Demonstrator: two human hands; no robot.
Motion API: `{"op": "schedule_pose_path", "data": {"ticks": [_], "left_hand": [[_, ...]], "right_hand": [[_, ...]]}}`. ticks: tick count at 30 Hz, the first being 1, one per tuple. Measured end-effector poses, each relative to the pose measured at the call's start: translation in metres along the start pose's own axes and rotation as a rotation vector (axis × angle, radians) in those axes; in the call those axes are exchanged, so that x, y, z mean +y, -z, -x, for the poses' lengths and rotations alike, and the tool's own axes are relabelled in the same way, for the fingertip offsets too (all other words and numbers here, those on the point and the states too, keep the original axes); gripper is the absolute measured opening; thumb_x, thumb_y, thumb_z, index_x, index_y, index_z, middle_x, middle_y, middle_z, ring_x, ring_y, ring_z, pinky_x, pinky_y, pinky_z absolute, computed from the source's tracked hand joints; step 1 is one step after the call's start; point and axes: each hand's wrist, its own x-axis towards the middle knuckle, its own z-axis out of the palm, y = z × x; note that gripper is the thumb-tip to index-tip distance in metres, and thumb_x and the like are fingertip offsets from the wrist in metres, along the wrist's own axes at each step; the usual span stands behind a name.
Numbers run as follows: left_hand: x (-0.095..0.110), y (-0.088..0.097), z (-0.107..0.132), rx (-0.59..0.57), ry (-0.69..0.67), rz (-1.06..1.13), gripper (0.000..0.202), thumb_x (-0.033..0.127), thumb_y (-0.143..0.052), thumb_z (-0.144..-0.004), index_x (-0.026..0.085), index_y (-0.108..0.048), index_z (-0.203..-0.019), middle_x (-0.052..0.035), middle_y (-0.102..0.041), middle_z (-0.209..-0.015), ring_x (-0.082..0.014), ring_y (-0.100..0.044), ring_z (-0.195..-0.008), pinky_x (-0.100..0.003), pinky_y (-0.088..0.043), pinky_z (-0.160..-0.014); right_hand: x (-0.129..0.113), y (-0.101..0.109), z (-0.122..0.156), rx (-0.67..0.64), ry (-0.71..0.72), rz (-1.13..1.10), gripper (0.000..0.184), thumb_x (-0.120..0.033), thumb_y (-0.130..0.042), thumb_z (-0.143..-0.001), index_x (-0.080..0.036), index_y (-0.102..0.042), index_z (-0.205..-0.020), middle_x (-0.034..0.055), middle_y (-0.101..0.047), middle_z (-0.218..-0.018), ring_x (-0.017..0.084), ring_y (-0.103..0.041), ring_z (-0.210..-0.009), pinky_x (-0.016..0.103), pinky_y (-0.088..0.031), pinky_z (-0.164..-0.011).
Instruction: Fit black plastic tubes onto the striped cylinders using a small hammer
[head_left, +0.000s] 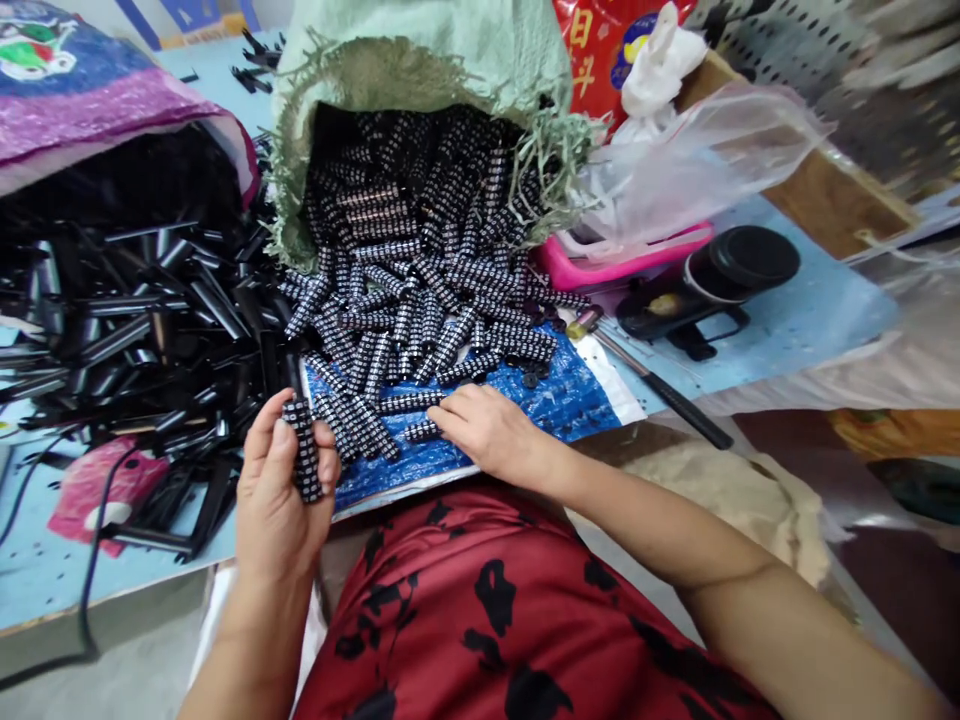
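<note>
My left hand is wrapped round a short black tube with rows of small white squares, tilted at the left of the blue sheet. Over the front of the sheet, my right hand has its fingers curled at the end of a similar patterned tube. Its fingertips partly hide that end. Another patterned tube lies just behind it. Beyond both hands a heap of these tubes spills from the mouth of a frayed pale green woven sack.
Glossy black plastic pieces pile up at left, before a purple and blue bag. A pink item and a black cable lie nearer. To the right are a hammer-like tool, a black bottle and a pink basket.
</note>
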Motion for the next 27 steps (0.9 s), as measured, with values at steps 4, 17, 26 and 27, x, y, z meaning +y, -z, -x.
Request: {"op": "schedule_pose_path", "data": {"ticks": [4, 17, 26, 27], "left_hand": [[-0.003, 0.013, 0.003, 0.042, 0.01, 0.004, 0.04, 0.038, -0.083, -0.083, 0.031, -0.071, -0.121, -0.0033, -0.067, -0.076, -0.0106, -0.052, -0.052, -0.019, -0.044, -0.049], [-0.011, 0.014, 0.007, 0.092, 0.151, -0.037, 0.059, 0.041, -0.091, -0.071, 0.027, -0.07, -0.124, -0.0031, -0.067, -0.076, -0.0093, -0.053, -0.053, -0.017, -0.046, -0.051], [-0.018, -0.004, 0.007, -0.085, 0.267, 0.021, 0.058, 0.043, -0.08, -0.085, 0.026, -0.059, -0.136, -0.0031, -0.067, -0.08, -0.01, -0.052, -0.054, -0.017, -0.042, -0.046], [-0.019, -0.006, 0.007, -0.111, 0.281, 0.043, 0.057, 0.044, -0.079, -0.086, 0.026, -0.058, -0.136, -0.0032, -0.067, -0.082, -0.0103, -0.052, -0.054, -0.017, -0.041, -0.046]], "right_hand": [[0.007, -0.005, -0.013, 0.078, -0.008, -0.075, 0.024, -0.026, -0.053, -0.106, -0.011, -0.066, -0.118, 0.0114, -0.067, -0.105, 0.023, -0.053, -0.096, 0.036, -0.045, -0.085], [0.012, 0.003, -0.035, -0.02, -0.011, 0.011, 0.026, -0.013, -0.045, -0.102, -0.012, -0.063, -0.12, 0.0112, -0.065, -0.102, 0.024, -0.052, -0.095, 0.038, -0.044, -0.083], [0.136, 0.068, -0.127, 0.352, -0.507, 0.158, 0.037, -0.022, -0.046, -0.1, -0.009, -0.061, -0.132, 0.0195, -0.066, -0.119, 0.032, -0.061, -0.111, 0.051, -0.049, -0.102], [0.146, 0.069, -0.132, 0.36, -0.531, 0.162, 0.04, -0.022, -0.047, -0.099, -0.007, -0.059, -0.135, 0.0212, -0.066, -0.121, 0.033, -0.06, -0.115, 0.054, -0.048, -0.105]]}}
